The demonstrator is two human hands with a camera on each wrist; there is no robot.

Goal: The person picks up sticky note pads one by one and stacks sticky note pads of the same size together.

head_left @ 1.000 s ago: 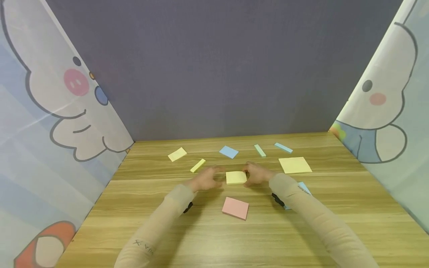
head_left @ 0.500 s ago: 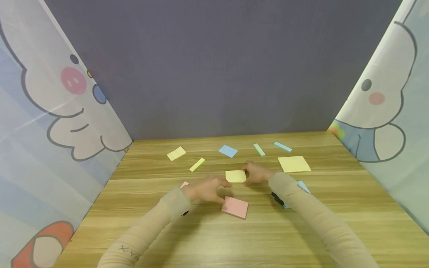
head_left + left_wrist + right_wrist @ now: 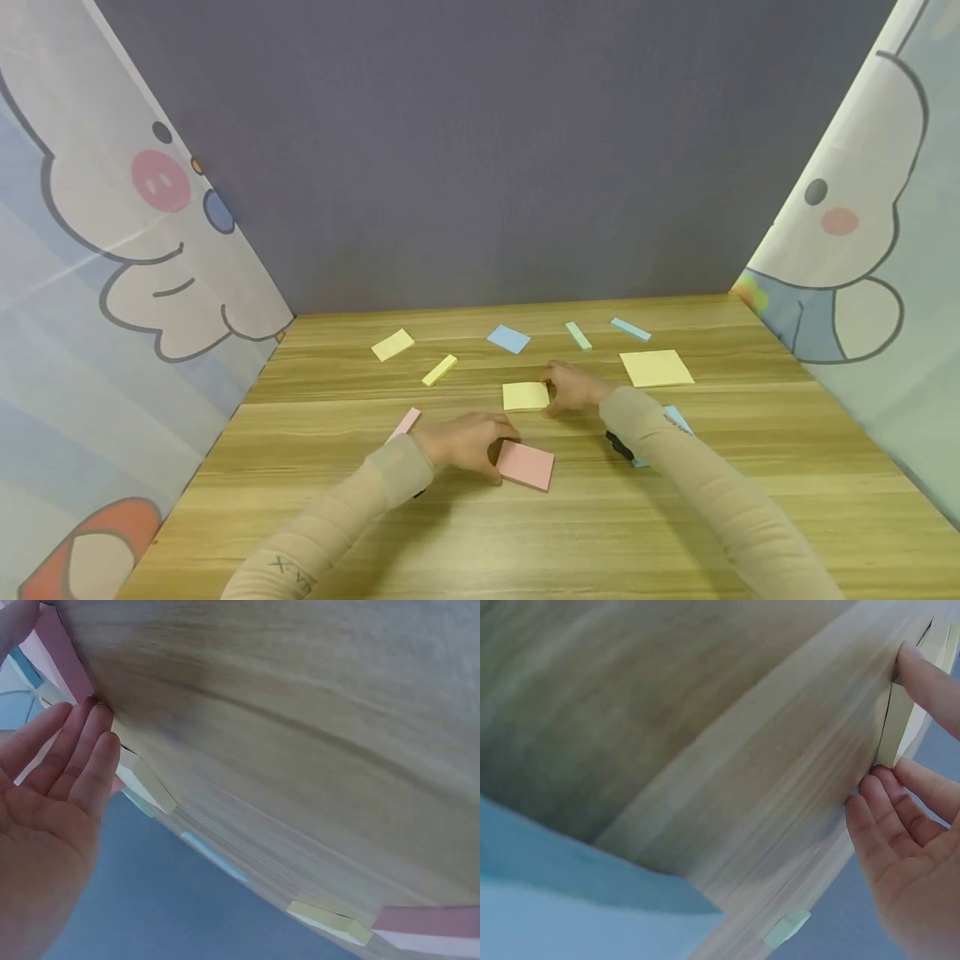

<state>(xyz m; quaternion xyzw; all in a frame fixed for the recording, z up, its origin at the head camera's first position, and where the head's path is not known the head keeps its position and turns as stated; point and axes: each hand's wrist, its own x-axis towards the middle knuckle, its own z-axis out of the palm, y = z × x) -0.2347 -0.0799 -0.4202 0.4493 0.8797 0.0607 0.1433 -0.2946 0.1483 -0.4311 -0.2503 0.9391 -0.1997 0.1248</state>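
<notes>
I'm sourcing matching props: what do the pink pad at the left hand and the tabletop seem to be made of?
Pink pad: likely stacked paper, such as sticky notes, matte; its thick, flat-sided block shape suggests this, though separate sheets can't be made out.
Tabletop: wood or wood-look laminate, lightly glossy; streaky grain and a soft sheen fit either.

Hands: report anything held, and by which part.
Right hand: the middle yellow pad, by its right end. Left hand: at the pink pad, left end; grip unclear.

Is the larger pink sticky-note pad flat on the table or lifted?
Flat: in the left wrist view, the larger pink sticky-note pad meets the table along its bottom edge, no gap showing.
</notes>
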